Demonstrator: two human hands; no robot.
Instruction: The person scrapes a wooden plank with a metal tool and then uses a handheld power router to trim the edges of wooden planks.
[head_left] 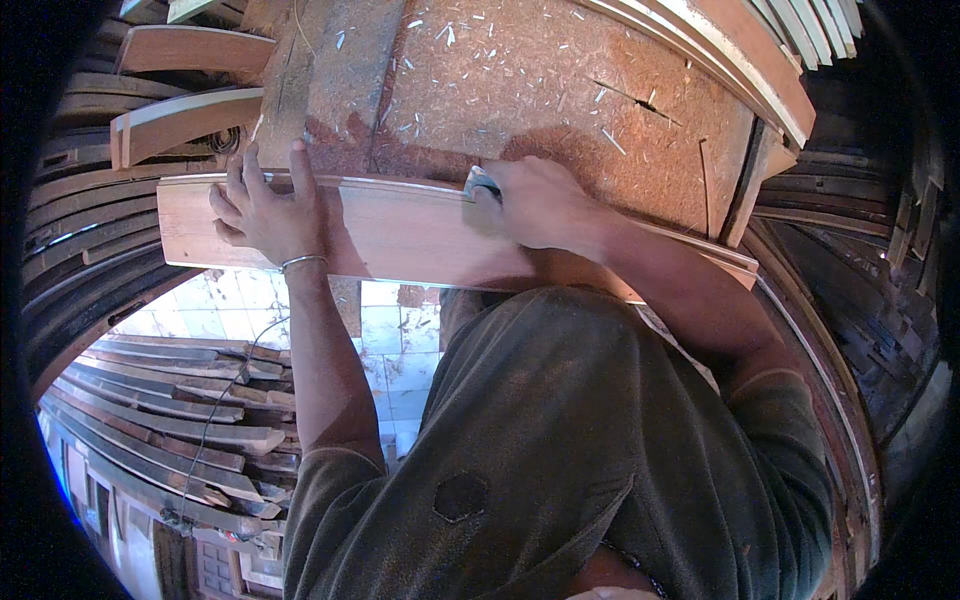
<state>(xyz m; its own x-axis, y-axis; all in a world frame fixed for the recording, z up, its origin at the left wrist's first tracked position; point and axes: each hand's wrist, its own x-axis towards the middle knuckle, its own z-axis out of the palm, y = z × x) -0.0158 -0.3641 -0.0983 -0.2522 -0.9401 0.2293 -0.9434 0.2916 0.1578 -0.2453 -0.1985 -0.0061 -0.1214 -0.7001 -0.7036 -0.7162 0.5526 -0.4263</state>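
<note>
A long reddish wooden board (400,232) lies across the front of the workbench, with a narrow grooved strip along its far edge. Over its left part rests my left hand (270,208), fingers spread and reaching past the far edge; a thin bracelet circles the wrist. My right hand (540,203) is closed near the board's middle, gripping a small folded pad (478,184) with pale and dark sides, which looks like sandpaper. The pad is at the board's far edge, and most of it is hidden by the fingers.
Wood shavings are scattered over the brown workbench top (500,90). Curved wooden pieces (195,50) jut out at the left, and more long strips (730,50) lie at the far right. Stacked timber (180,400) and white floor tiles (400,330) show below, with a thin cable (215,400).
</note>
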